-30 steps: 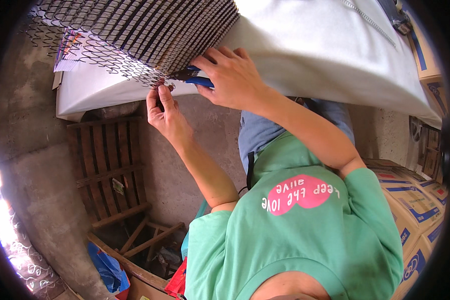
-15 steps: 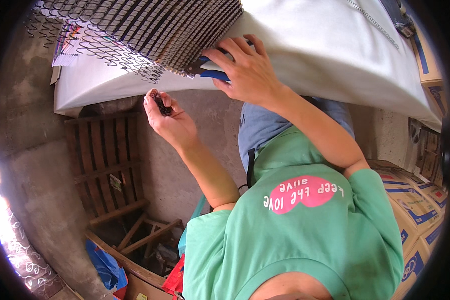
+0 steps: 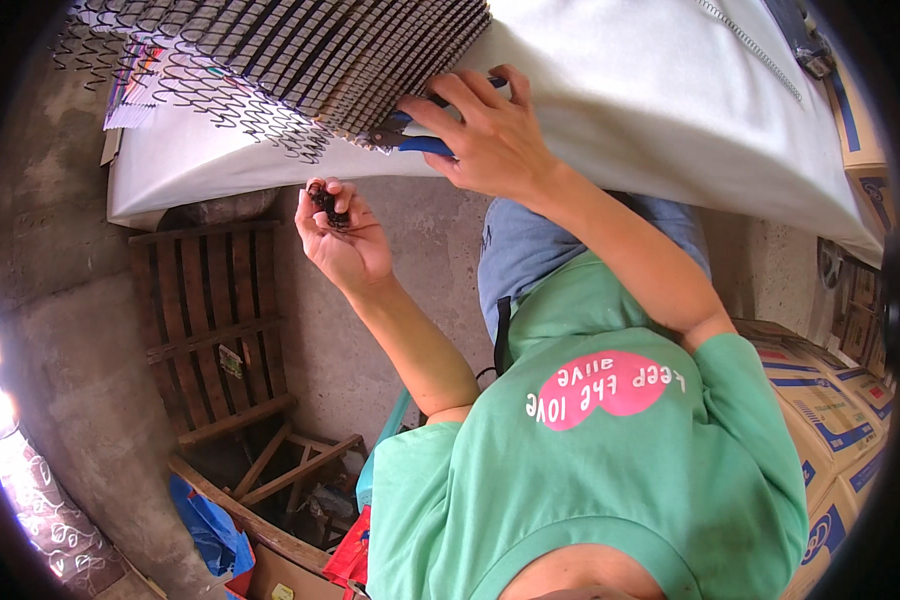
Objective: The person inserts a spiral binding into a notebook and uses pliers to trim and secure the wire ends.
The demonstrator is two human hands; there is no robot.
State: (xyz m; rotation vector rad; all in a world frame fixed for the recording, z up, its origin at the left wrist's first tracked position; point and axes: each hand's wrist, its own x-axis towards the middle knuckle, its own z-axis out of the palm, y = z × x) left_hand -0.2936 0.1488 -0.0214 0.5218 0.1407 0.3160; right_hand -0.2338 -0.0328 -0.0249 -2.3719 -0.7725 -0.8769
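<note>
A stack of spiral-bound notebooks (image 3: 330,50) lies at the far left of the white-covered table (image 3: 630,90), its black coils facing up. Uncut wire coil ends (image 3: 210,95) stick out past the stack's left and near sides. My right hand (image 3: 500,145) is closed around blue-handled cutting pliers (image 3: 425,146), their jaws at the stack's near corner, by the coil ends. Below the table edge, my left hand (image 3: 355,245) curls round a small bunch of dark coil clippings (image 3: 328,204). Its palm faces up, apart from the stack.
A loose coil (image 3: 755,55) and a black device (image 3: 810,45) lie at the table's far right. Cartons (image 3: 830,420) are piled at my right. A slatted wooden frame (image 3: 215,330) stands at left, near a blue bag (image 3: 210,530).
My left hand has shifted slightly right and turned, showing more of the clippings. My right hand and the pliers have moved only a little, staying at the stack's corner.
</note>
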